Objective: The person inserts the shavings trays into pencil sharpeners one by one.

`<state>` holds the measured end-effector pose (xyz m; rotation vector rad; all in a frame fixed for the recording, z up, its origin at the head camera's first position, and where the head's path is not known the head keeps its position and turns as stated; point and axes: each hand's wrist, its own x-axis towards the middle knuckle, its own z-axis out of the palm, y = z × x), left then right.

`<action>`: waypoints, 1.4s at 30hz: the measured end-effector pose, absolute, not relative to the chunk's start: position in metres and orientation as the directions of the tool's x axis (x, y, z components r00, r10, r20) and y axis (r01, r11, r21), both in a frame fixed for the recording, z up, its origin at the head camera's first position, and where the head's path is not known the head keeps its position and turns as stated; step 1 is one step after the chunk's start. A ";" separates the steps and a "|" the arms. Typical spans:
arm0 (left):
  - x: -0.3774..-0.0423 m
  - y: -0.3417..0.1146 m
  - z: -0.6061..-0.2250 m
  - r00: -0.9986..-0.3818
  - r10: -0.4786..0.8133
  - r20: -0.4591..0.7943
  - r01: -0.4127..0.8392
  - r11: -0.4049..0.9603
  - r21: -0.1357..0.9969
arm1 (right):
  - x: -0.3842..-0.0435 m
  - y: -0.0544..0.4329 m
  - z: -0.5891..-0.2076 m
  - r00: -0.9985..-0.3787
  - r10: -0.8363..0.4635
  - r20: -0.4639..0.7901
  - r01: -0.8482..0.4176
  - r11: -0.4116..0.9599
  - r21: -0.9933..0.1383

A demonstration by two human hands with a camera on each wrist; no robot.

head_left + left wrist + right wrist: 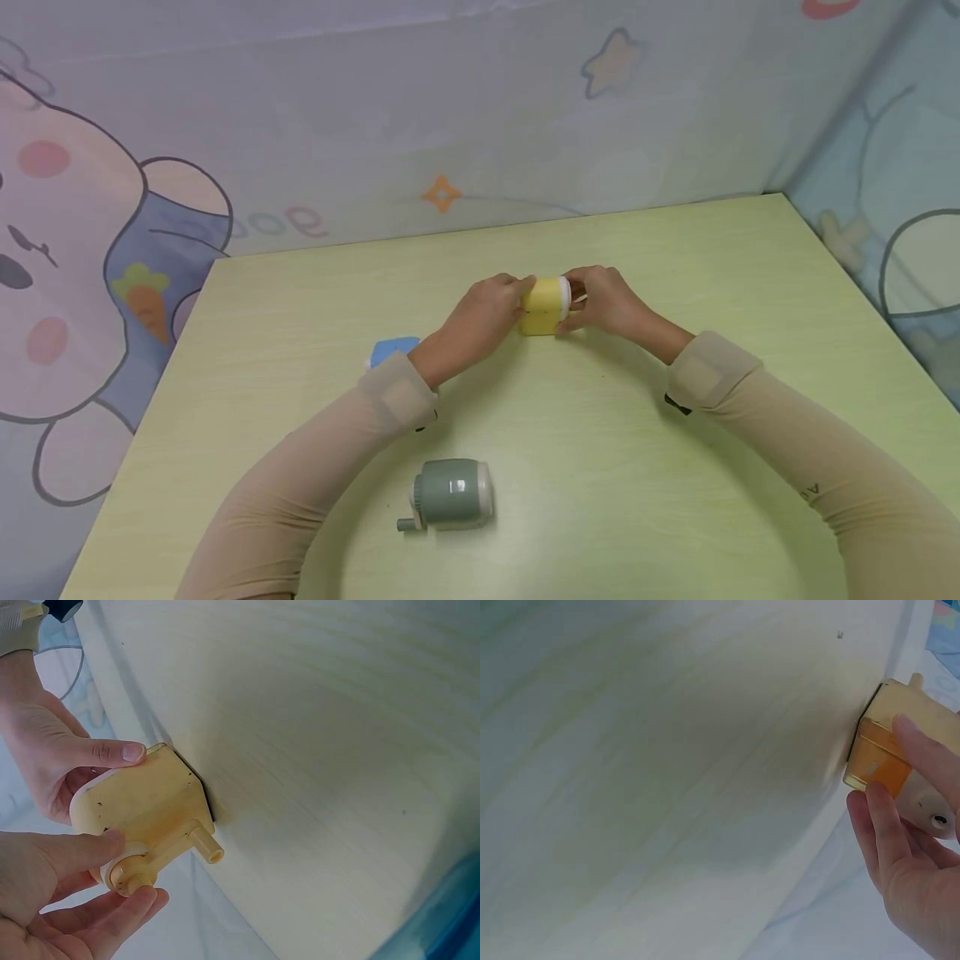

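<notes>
Both hands hold a yellow crank pencil sharpener [542, 307] near the back middle of the table. At its crank end, my left hand [486, 315] pinches with thumb and fingers; the left wrist view shows the crank handle [205, 844] sticking out beside them. My right hand [611, 304] grips the opposite, white-faced end. In the right wrist view, its thumb and fingers lie on either side of an orange see-through drawer [877, 757], with the pencil hole [939, 820] close by. The sharpener's dark base edge faces the tabletop.
A grey-green crank sharpener [453, 493] lies at the front of the table [600, 500], its handle toward the left. A blue object [393, 347] is partly hidden behind my left forearm. A patterned cloth [375, 125] hangs behind the table.
</notes>
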<state>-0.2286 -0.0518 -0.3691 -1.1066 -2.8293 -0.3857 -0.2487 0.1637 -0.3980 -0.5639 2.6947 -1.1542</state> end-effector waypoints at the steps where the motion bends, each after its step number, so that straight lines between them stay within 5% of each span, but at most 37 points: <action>1: -0.228 -0.052 -0.369 -0.733 0.659 0.168 0.680 0.704 0.205 | -0.249 0.164 -0.399 -0.917 -0.400 0.003 -0.277 0.629 -0.727; 20: -0.229 -0.051 -0.375 -0.746 0.639 0.188 0.666 0.709 0.231 | -0.248 0.165 -0.399 -0.910 -0.412 -0.034 -0.250 0.615 -0.748; 31: -0.225 -0.054 -0.375 -0.777 0.606 0.169 0.609 0.792 -0.039 | -0.245 0.167 -0.391 -0.872 -0.483 -0.079 -0.284 0.631 -0.722; 42: -0.229 -0.074 -0.369 -0.836 0.543 0.072 0.541 0.840 -0.047 | -0.244 0.176 -0.377 -0.853 -0.505 -0.134 -0.280 0.658 -0.699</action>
